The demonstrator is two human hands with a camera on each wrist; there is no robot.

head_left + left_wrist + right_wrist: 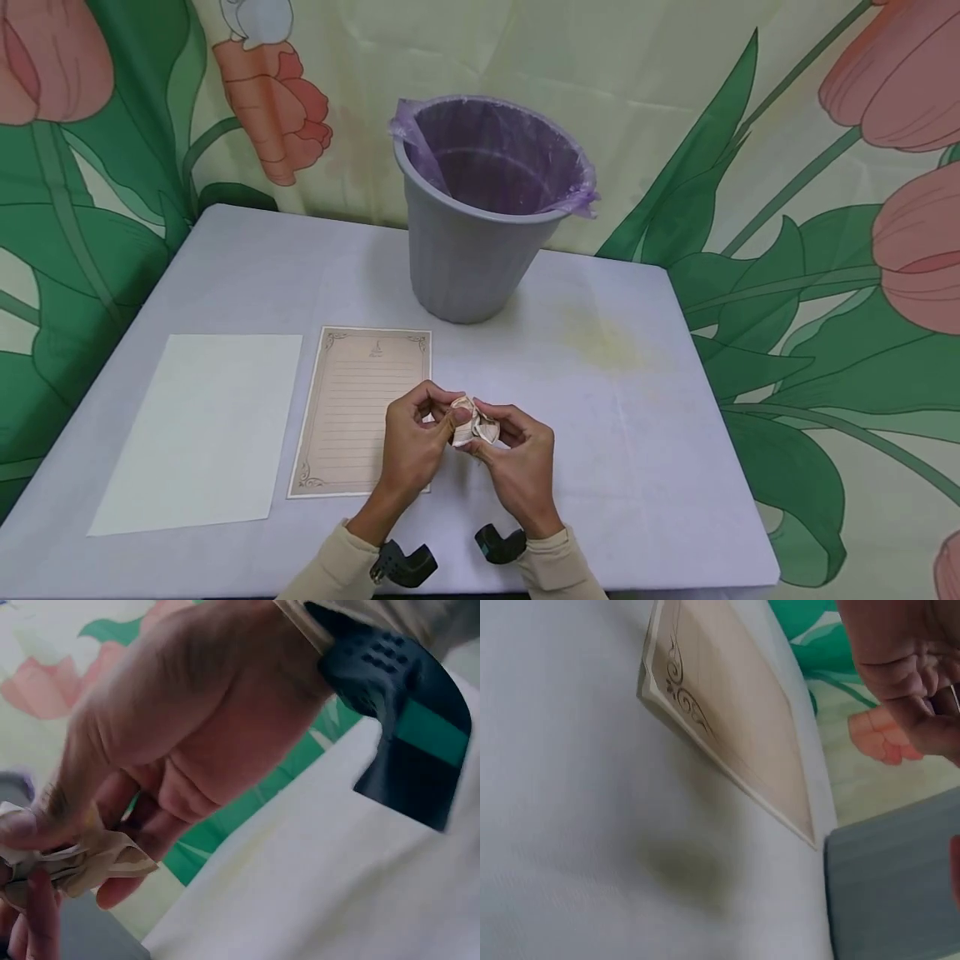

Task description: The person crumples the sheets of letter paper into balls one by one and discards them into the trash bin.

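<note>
Both hands pinch one crumpled ball of paper [476,423] above the table, close to the lined sheet's right edge. My left hand [415,442] grips its left side with thumb and fingertips. From the right, my right hand [522,458] holds it the same way. In the left wrist view the crumpled paper [105,862] shows cream folds between the left thumb and the fingers. Beneath and left of the hands lies a stack of beige lined paper [352,408] with ornate corners; the left hand covers part of its right side.
A grey bin [480,258] with a purple liner bag [495,167] stands at the table's back. Blank white paper [202,425] lies at the left. The table's white cloth [637,492] carries a yellowish stain at the right. A flower-printed curtain hangs behind.
</note>
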